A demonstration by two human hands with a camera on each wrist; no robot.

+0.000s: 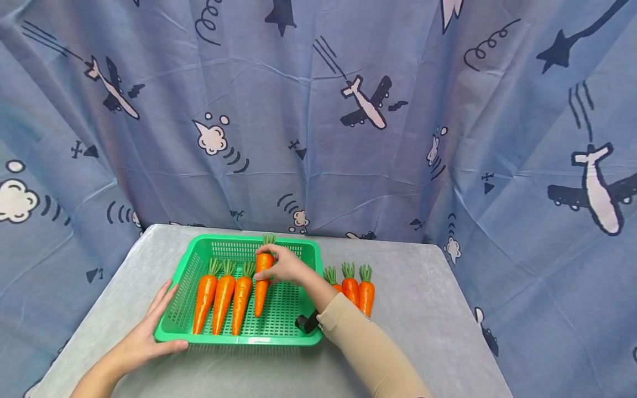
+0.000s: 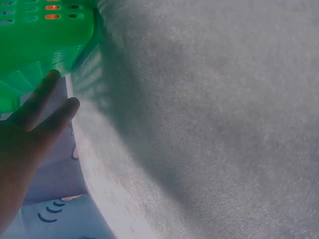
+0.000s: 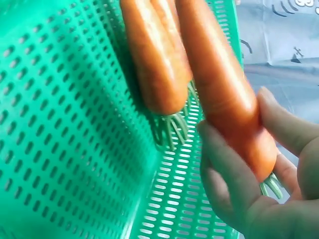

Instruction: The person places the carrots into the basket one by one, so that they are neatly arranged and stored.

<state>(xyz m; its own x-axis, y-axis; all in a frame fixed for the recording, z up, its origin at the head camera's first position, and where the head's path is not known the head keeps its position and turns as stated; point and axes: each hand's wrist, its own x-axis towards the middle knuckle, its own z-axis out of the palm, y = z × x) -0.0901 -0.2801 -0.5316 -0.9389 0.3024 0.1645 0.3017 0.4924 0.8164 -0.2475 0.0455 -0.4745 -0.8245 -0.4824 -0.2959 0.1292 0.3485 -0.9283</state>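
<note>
My right hand (image 1: pixel 285 266) grips a carrot (image 1: pixel 261 296) by its thick upper end, thumb on one side and fingers on the other. That carrot is over the green plastic basket (image 1: pixel 239 341), its leafy top pointing to the far rim; the right wrist view shows the carrot (image 3: pixel 219 74) close up in the fingers. Left of it in the basket, three carrots (image 1: pixel 222 298) lie side by side with their green stems away from me. At the basket's left front corner rests my left hand (image 1: pixel 144 337), fingers spread along the outer side and thumb at the front rim.
Right of the basket, three more carrots (image 1: pixel 365 293) lie on the grey-white tabletop (image 1: pixel 413 331), partly hidden by my right forearm. A blue curtain (image 1: pixel 269 138) with printed planes hangs behind the table. The dark wrist camera (image 1: pixel 306 323) overlaps the basket's right front corner.
</note>
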